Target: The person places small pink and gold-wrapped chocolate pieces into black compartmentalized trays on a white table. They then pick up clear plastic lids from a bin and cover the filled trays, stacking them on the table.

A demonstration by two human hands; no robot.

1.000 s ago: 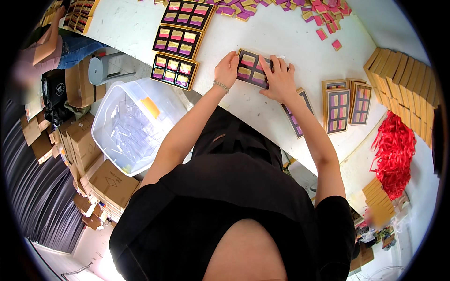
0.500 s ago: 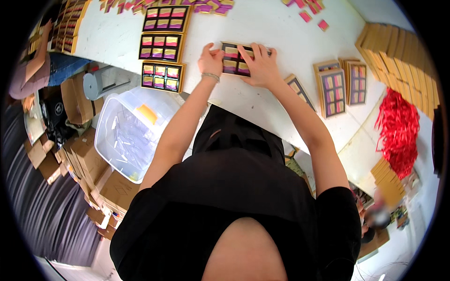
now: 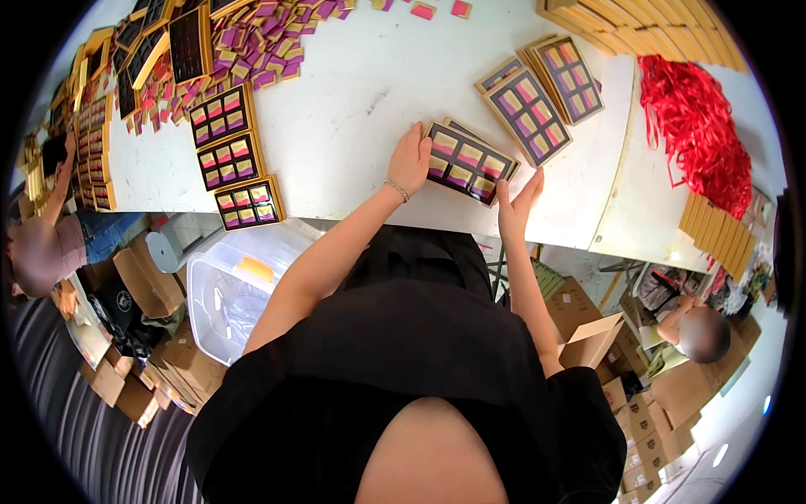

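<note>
1. The left hand [image 3: 410, 160] lies flat, fingers together, against the left end of a gold-rimmed rectangular tray of pink, purple and yellow sachets [image 3: 467, 162].
2. The right hand [image 3: 519, 204] (fingers open, gripping nothing) touches its near right corner.
3. The tray rests on the white table [image 3: 353, 101], near its front edge.

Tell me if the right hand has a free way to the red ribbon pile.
Probably yes: the right hand sits at the near tray, and only bare white table lies between it and the red ribbon pile, though it looks a stretch.
</note>
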